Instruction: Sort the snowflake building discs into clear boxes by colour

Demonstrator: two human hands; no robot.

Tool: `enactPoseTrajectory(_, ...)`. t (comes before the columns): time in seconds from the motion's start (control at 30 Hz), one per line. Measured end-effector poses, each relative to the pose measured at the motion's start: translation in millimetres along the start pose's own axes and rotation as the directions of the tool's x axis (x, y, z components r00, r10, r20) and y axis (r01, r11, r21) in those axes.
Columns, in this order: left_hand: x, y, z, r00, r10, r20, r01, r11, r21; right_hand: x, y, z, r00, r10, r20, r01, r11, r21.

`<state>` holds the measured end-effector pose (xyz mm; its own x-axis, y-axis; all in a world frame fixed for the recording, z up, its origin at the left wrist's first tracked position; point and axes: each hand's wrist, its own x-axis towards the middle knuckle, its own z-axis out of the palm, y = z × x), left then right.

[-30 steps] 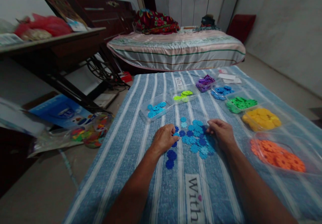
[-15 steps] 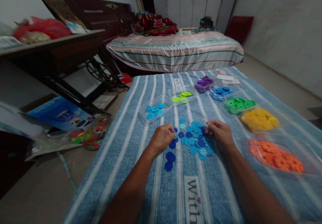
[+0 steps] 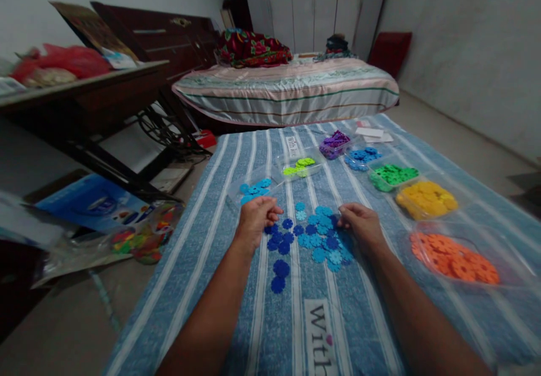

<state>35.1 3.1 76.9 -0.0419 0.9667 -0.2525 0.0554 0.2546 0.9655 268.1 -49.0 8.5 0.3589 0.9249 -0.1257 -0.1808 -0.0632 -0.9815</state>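
Note:
Loosely curled, my left hand point(image 3: 257, 218) is above the left edge of a loose group of dark blue flower-shaped discs point(image 3: 280, 242), close to a clear tub of light blue discs point(image 3: 256, 190). Whether anything is inside its fingers is hidden. My right hand point(image 3: 361, 226) pinches at the right side of a mixed pile of light blue discs point(image 3: 321, 240), with a dark blue disc point(image 3: 335, 220) at its fingertips. A pair of dark blue discs point(image 3: 279, 275) lies nearer to me.
Clear tubs hold yellow-green point(image 3: 301, 167), purple point(image 3: 335, 144), blue point(image 3: 362, 158), green point(image 3: 393, 176), yellow point(image 3: 426, 199) and orange discs point(image 3: 456, 259). They stand on a striped blue cloth point(image 3: 190, 286). White cards point(image 3: 372, 133) lie at the far right; a bed point(image 3: 287, 94) is beyond.
My left hand has moved left, away from the pile, uncovering more dark blue discs. My right hand stays at the pile's right side. The whole view has shifted slightly.

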Motion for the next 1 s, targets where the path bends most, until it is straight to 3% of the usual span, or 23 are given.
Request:
enactPoseTrajectory(0.13,-3,-23,17.9,0.985,0.074,0.153,-0.117,0.949,0.293,-1,-1,0,1.0,-0.006,0.001,0.006,1.0,-0.012)
enactPoseTrajectory(0.3,7,-38,29.3,0.94,0.259,0.22,-0.34,0.695,0.634,0,0,0,1.0,-0.01,0.011,0.01,1.0,-0.016)
enactPoseTrajectory(0.43,8,-35,35.4,0.945,0.273,0.181,-0.305,0.534,0.789,3,4,-1,1.0,-0.006,0.024,0.006,1.0,-0.004)
enactPoseTrajectory(0.6,7,-27,42.7,0.966,0.199,0.167,-0.237,0.417,0.877,2,3,-1,0.999,-0.013,0.038,0.014,1.0,-0.023)
enactPoseTrajectory(1.0,11,-22,46.5,0.96,0.164,0.226,-0.269,0.322,0.908,1,9,0,1.0,-0.01,0.028,0.012,0.998,-0.055)
